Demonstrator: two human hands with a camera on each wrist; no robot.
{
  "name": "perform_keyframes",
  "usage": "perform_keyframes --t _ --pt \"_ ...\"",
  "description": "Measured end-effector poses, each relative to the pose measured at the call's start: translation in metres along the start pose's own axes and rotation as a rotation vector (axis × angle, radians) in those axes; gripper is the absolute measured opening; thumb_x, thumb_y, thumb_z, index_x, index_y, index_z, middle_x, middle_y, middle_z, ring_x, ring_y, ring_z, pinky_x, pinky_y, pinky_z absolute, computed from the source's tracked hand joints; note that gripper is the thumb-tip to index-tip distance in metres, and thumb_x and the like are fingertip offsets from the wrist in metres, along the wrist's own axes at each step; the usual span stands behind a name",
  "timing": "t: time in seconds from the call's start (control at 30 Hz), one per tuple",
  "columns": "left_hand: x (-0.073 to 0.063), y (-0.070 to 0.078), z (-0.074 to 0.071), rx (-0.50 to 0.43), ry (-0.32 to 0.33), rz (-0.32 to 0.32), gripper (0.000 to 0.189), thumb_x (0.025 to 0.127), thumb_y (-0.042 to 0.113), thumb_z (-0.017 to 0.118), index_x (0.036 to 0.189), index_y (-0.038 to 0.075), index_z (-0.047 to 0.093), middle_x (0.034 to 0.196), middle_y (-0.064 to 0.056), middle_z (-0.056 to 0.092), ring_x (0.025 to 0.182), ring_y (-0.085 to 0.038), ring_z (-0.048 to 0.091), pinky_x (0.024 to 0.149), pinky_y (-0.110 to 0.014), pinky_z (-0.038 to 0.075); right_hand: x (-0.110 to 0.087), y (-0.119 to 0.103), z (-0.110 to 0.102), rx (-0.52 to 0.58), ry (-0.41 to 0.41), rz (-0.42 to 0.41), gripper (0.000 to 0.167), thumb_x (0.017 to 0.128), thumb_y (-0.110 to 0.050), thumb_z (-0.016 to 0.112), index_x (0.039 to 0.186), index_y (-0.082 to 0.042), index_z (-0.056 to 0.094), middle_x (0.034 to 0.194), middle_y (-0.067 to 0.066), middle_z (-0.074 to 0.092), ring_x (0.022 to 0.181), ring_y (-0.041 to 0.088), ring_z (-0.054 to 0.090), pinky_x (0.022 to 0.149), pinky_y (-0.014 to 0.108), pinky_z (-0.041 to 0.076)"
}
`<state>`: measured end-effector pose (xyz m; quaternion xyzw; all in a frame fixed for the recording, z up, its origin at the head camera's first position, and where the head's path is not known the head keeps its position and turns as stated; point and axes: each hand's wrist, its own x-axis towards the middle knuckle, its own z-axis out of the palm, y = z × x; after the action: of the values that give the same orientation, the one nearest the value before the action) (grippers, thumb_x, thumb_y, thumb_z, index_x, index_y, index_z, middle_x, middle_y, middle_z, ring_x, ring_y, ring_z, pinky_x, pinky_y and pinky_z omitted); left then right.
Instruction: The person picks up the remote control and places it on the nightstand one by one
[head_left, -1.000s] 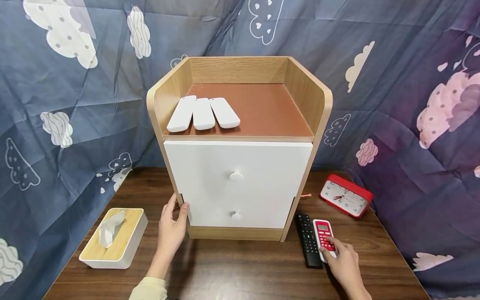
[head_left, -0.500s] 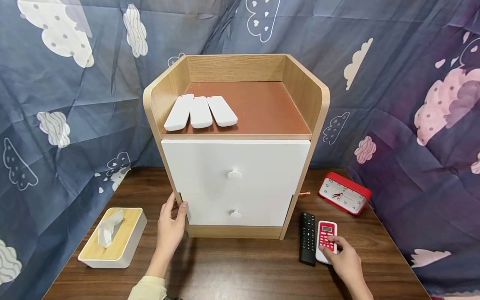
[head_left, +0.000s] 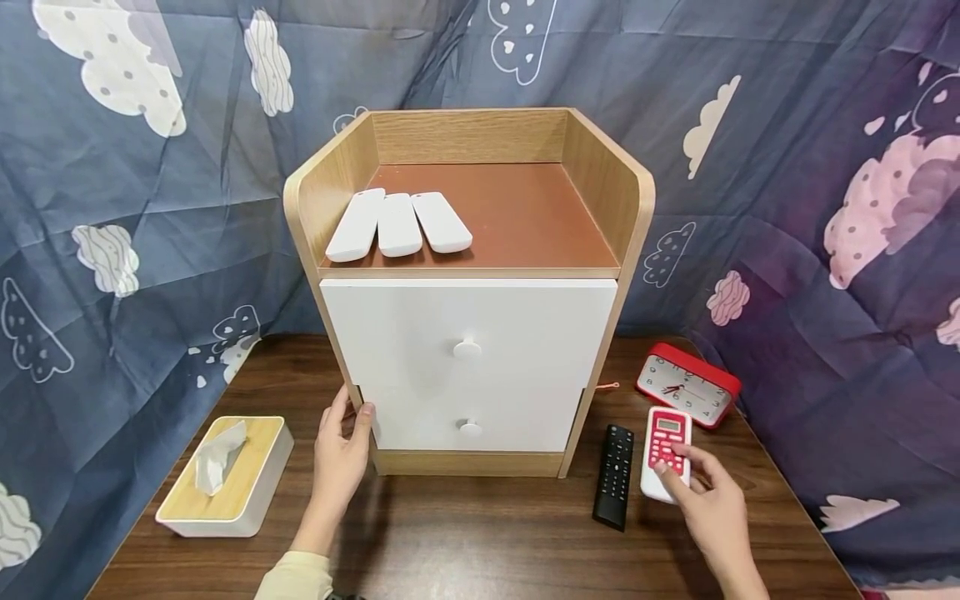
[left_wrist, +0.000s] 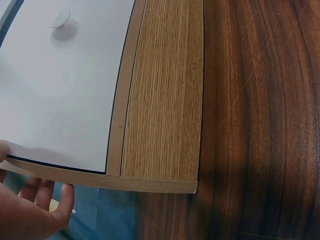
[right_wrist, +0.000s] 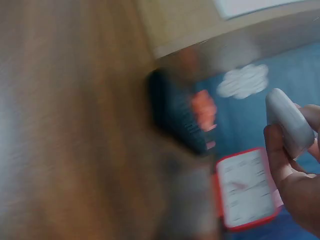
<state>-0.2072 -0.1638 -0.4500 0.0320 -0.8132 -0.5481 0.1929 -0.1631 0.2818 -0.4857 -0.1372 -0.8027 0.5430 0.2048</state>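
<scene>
My right hand (head_left: 714, 504) holds a red and white remote control (head_left: 663, 483) with a small display, pinched between thumb and fingers. In the right wrist view its pale casing (right_wrist: 287, 117) shows raised off the table. A black remote control (head_left: 615, 479) lies on the wood just left of it. On the other side, my left hand (head_left: 341, 471) grips the left edge of a wooden drawer cabinet (head_left: 469, 462), thumb at the front edge and fingers along the side. Two white drawer fronts with round knobs are closed.
Three white oblong pieces (head_left: 400, 227) lie on the cabinet's brown top shelf. A red clock (head_left: 686, 387) leans at the back right, and a tissue box (head_left: 225, 479) sits at the left. Patterned blue cloth (head_left: 187, 208) hangs behind the table.
My right hand has taken the red and white remote off the table, up and away from the black one. The black remote has shifted and turned slightly. My left hand stays on the cabinet.
</scene>
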Motion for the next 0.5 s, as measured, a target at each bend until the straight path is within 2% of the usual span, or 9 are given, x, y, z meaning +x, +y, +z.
perform_keyframes --t 0.07,0.23,0.37,0.5 --pt "0.0 0.0 0.0 0.0 0.005 0.007 0.056 0.104 0.028 0.053 0.152 0.005 0.037 0.129 -0.021 0.051 0.117 -0.033 0.054 0.089 -0.031 0.046 -0.001 -0.019 -0.004 0.11 0.036 -0.035 0.038 0.087 -0.001 0.075 0.122 0.004 0.061 0.095 -0.019 0.064 0.08 -0.01 0.065 0.063 0.015 0.054" --pt "0.0 -0.002 -0.001 0.003 0.006 0.002 0.056 0.104 0.029 0.054 0.152 0.006 0.038 0.129 -0.019 0.052 0.116 -0.032 0.054 0.088 -0.03 0.046 -0.012 -0.082 -0.017 0.369 0.071 -0.184 0.041 0.081 0.019 0.069 0.12 0.01 0.061 0.098 -0.003 0.07 0.079 0.001 0.068 0.061 0.015 0.053" --pt "0.001 -0.001 -0.001 0.005 0.007 -0.005 0.055 0.104 0.03 0.053 0.152 0.007 0.038 0.129 -0.019 0.051 0.117 -0.032 0.054 0.089 -0.033 0.046 -0.028 -0.138 -0.03 0.513 0.016 -0.355 0.047 0.078 0.027 0.064 0.123 0.015 0.058 0.1 0.007 0.07 0.079 0.01 0.066 0.063 0.017 0.054" --pt "0.001 0.0 0.0 -0.002 0.007 -0.002 0.056 0.104 0.029 0.053 0.152 0.006 0.038 0.129 -0.02 0.051 0.117 -0.033 0.054 0.091 -0.04 0.046 -0.04 -0.184 -0.038 0.683 -0.103 -0.549 0.05 0.076 0.033 0.059 0.124 0.023 0.051 0.107 0.02 0.068 0.084 0.02 0.068 0.065 0.022 0.057"
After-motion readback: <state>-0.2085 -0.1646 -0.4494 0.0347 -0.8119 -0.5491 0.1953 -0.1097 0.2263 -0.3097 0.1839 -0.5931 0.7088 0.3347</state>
